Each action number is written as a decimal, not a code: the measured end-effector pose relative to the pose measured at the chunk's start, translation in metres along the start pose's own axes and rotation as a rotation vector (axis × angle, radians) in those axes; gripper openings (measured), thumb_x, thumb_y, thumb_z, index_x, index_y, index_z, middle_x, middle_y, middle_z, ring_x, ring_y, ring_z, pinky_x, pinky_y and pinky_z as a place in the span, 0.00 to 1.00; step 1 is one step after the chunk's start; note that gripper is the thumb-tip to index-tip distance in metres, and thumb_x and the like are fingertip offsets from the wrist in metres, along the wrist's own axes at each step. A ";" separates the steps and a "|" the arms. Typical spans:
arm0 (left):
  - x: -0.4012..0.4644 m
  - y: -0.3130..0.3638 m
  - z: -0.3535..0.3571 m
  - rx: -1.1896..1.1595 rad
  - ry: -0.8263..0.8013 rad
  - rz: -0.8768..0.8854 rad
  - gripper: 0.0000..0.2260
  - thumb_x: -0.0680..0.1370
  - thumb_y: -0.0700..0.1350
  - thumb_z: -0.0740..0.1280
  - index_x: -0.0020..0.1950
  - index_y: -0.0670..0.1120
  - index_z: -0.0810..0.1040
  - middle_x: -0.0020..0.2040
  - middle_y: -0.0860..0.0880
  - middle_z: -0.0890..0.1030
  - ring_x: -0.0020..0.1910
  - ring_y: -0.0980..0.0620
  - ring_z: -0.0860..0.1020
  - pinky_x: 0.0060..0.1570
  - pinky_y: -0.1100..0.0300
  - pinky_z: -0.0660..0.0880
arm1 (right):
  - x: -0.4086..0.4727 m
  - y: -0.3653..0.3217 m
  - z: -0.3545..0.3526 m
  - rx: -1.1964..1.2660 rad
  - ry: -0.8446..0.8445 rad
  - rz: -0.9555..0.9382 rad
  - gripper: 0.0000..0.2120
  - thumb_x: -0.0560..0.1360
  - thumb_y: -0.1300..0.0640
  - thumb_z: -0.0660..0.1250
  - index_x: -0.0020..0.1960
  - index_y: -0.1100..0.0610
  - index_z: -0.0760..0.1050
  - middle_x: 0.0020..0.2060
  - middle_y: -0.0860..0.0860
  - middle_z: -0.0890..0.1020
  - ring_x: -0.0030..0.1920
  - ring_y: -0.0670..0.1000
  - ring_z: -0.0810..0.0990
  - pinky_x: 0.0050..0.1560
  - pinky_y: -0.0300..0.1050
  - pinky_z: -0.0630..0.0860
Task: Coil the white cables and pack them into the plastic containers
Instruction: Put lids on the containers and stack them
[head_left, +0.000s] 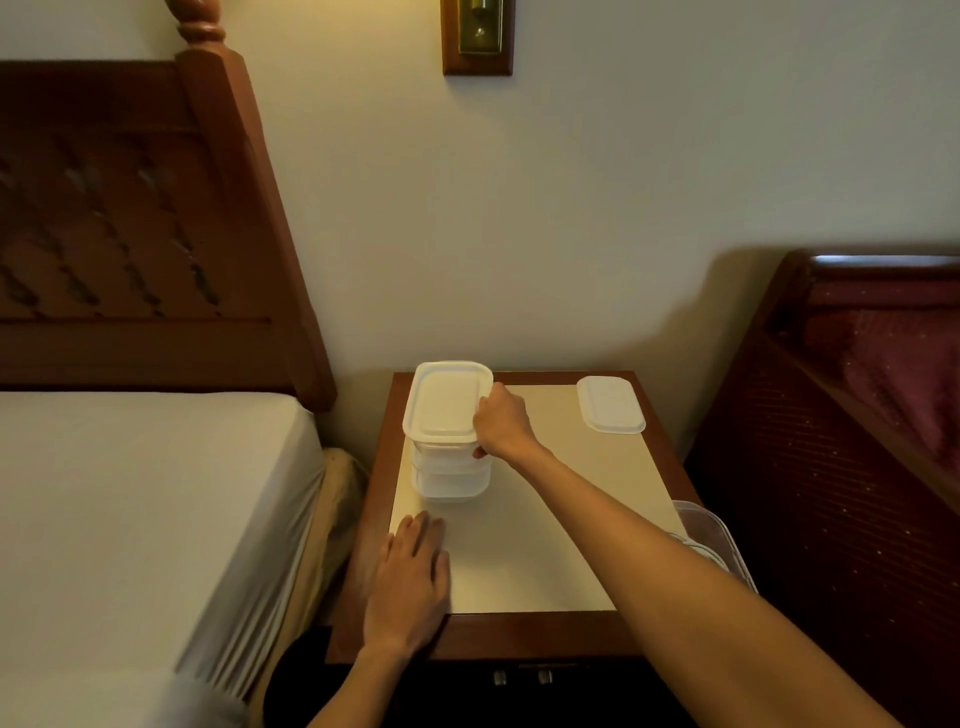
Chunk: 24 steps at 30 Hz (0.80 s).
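A stack of clear plastic containers (451, 475) stands at the back left of the nightstand (519, 631). The top container (441, 408) carries a white lid, and my right hand (501, 423) grips its right side, fingers curled round the rim. My left hand (410, 579) rests flat on the nightstand's front left, fingers straight, holding nothing. A loose white lid (609, 404) lies at the back right corner. Another clear container (714, 543) sits at the right edge, partly behind my right forearm, with what looks like white cable inside.
A bed with a white sheet (130, 519) and a wooden headboard (140, 218) is close on the left. A dark red upholstered piece of furniture (857, 415) stands on the right. A wall lamp mount (478, 36) hangs above.
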<state>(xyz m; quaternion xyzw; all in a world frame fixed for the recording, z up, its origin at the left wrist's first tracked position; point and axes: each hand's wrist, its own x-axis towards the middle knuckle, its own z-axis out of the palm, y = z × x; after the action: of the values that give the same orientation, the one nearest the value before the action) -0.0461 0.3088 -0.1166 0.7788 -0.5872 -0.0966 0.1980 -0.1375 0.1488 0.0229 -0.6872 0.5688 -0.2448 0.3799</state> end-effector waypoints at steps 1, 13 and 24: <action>0.000 0.000 0.001 -0.008 0.007 0.003 0.21 0.83 0.53 0.51 0.76 0.56 0.62 0.78 0.54 0.59 0.78 0.54 0.52 0.76 0.55 0.45 | 0.002 0.002 0.003 -0.011 0.001 0.007 0.13 0.79 0.64 0.59 0.63 0.62 0.71 0.55 0.58 0.78 0.47 0.61 0.81 0.33 0.54 0.83; -0.005 -0.007 0.015 -0.104 0.152 0.211 0.12 0.77 0.44 0.69 0.61 0.47 0.80 0.61 0.50 0.80 0.63 0.50 0.77 0.64 0.56 0.73 | 0.009 0.040 -0.019 -0.132 0.116 -0.045 0.22 0.83 0.46 0.51 0.69 0.57 0.69 0.64 0.58 0.76 0.59 0.60 0.78 0.59 0.56 0.77; 0.031 0.056 0.050 -0.008 -0.064 0.504 0.23 0.82 0.51 0.49 0.77 0.49 0.63 0.77 0.52 0.63 0.77 0.54 0.58 0.75 0.59 0.48 | 0.061 0.144 -0.079 -0.575 0.148 0.053 0.19 0.81 0.51 0.59 0.67 0.60 0.71 0.65 0.57 0.69 0.66 0.60 0.68 0.60 0.55 0.72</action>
<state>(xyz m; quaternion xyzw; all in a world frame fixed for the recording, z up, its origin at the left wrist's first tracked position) -0.1053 0.2562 -0.1357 0.6035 -0.7684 -0.0710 0.2005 -0.2696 0.0609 -0.0512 -0.7319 0.6586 -0.1129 0.1335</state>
